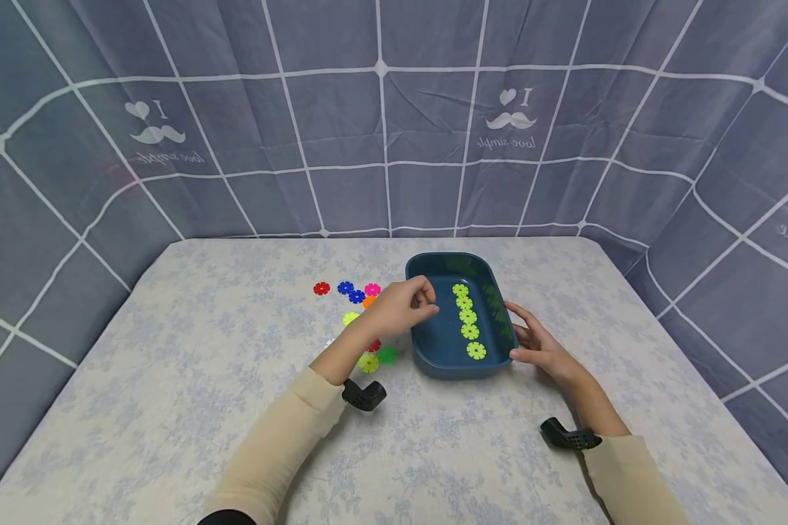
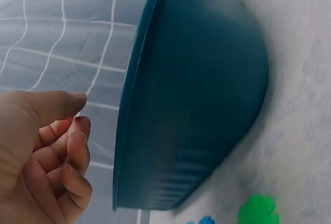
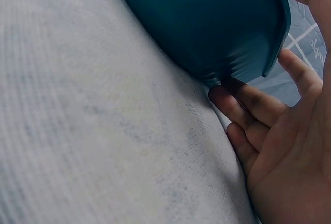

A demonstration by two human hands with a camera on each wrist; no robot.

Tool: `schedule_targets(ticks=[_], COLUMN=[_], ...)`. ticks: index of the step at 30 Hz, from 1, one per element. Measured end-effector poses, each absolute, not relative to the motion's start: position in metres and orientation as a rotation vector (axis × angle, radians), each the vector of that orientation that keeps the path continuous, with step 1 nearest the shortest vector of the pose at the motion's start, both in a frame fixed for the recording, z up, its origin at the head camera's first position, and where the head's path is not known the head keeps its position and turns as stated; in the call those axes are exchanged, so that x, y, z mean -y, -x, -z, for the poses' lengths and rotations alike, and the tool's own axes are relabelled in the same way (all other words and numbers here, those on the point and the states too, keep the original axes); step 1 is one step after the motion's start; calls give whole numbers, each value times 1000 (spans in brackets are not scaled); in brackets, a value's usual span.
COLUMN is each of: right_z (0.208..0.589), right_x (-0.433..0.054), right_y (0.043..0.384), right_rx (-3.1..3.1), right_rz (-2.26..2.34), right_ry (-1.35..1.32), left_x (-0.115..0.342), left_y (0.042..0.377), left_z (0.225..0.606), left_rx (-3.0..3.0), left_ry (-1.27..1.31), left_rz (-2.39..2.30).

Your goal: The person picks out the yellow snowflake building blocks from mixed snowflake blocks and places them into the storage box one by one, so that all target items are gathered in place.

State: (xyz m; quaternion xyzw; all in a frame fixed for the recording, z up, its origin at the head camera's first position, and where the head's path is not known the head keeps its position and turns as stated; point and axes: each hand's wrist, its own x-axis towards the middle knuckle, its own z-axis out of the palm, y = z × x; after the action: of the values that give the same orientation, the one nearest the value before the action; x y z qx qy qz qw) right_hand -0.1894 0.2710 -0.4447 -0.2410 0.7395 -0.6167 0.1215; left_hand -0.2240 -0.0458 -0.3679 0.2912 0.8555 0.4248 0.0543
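Observation:
A dark teal plastic basin (image 1: 433,350) stands on the table. Inside it, several yellow-green notched plastic discs (image 1: 468,316) lie in a row running front to back. Over the basin's left rim hovers my left hand (image 1: 400,306), with loosely curled fingers. The left wrist view shows nothing between thumb and fingers (image 2: 77,146), beside the basin wall (image 2: 191,89). At the right side of the basin my right hand (image 1: 540,346) holds on, thumb near the rim and fingers (image 3: 253,102) against the wall (image 3: 217,22) in the right wrist view.
Left of the basin lie loose discs: red (image 1: 322,289), blue (image 1: 346,288), pink (image 1: 372,289), orange (image 1: 368,301), yellow (image 1: 368,363) and green (image 1: 387,355). My left forearm covers part of this group. A grey gridded curtain (image 1: 341,124) hangs behind the pale patterned table (image 1: 190,350).

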Motion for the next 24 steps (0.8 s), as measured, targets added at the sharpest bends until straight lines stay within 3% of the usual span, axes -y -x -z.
schedule_targets(ticks=[24], right_z=[443], right_x=[-270], right_y=[188], right_rx=[-2187], right_rz=[1788], right_ry=[650], left_x=[105], left_y=[236], left_z=[395], left_rx=[-2657], left_ry=[-588], left_rz=[-1357])
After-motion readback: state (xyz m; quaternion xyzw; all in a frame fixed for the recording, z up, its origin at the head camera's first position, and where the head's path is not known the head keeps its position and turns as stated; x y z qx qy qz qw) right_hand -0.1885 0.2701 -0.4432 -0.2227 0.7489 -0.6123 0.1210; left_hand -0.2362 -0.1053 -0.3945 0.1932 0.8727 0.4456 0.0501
